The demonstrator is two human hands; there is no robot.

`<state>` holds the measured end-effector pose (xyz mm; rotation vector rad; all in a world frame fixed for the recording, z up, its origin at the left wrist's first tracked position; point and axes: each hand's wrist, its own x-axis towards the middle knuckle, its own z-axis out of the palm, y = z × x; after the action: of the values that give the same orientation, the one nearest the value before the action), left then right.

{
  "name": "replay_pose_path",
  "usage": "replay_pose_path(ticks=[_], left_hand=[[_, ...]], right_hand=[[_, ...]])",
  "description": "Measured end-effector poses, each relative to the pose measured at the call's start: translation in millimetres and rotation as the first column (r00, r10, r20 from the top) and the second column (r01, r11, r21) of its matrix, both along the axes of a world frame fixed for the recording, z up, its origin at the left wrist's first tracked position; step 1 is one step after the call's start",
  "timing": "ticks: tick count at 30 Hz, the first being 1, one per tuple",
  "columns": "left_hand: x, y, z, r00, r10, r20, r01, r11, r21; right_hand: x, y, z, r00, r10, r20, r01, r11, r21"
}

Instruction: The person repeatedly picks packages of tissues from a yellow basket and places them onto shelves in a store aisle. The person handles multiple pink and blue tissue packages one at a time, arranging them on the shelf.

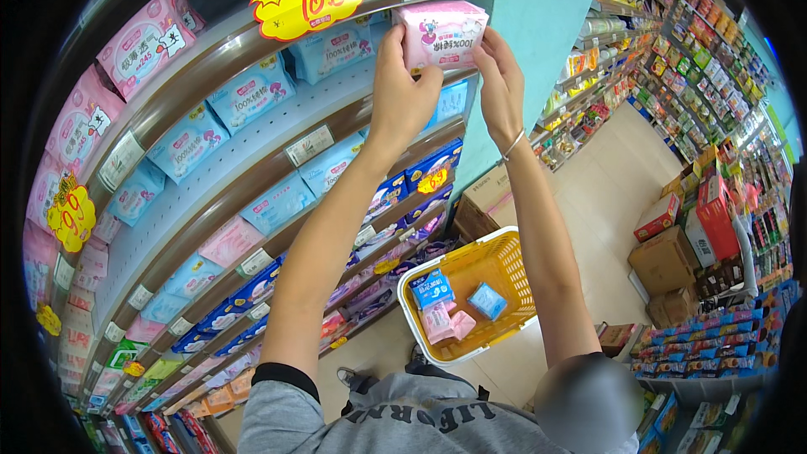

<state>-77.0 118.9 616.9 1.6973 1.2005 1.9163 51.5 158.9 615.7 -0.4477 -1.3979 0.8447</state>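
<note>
Both of my hands are raised to a store shelf and hold one pink pack of sanitary pads (441,34), gripped from its two sides. My left hand (403,85) has its thumb along the pack's lower edge. On the pack's right side rest the fingers of my right hand (498,69), a thin bracelet on that wrist. The pack is at the right end of the shelf (328,88), where blue packs of pads (252,91) stand in a row. Directly left of my hands sits another blue pack (334,50), partly under the shelf edge.
Below my arms, a yellow shopping basket (510,265) with a white rim holds several small blue and pink packs (435,321). A teal pillar (510,31) borders the shelf. Cardboard boxes (665,255) stand at right beside the tiled aisle (605,189). Yellow price signs (309,0) hang on shelf edges.
</note>
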Motion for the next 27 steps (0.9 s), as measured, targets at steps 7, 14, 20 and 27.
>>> replay_pose_path(ticks=[7,14,20,27], left_hand=[[21.7,-66.6,-14.9,0.996,-0.082,-0.03,0.083,0.994,0.066],[26.7,-139.9,-30.7,0.991,-0.13,0.001,0.13,0.989,0.068],[23.3,-194.6,-39.3,0.974,-0.227,0.027,0.226,0.974,0.027],[18.6,-247.3,-80.0,0.961,-0.259,0.097,0.268,0.958,-0.099]], right_hand=[[23.4,-62.2,-10.5,0.997,-0.074,0.005,0.074,0.997,-0.009],[37.3,-133.0,-23.9,0.986,-0.139,0.091,0.14,0.99,-0.007],[44.7,-177.1,-41.0,0.987,-0.109,0.117,0.112,0.994,-0.018],[51.7,-234.0,-86.0,0.989,-0.046,0.143,0.071,0.982,-0.174]])
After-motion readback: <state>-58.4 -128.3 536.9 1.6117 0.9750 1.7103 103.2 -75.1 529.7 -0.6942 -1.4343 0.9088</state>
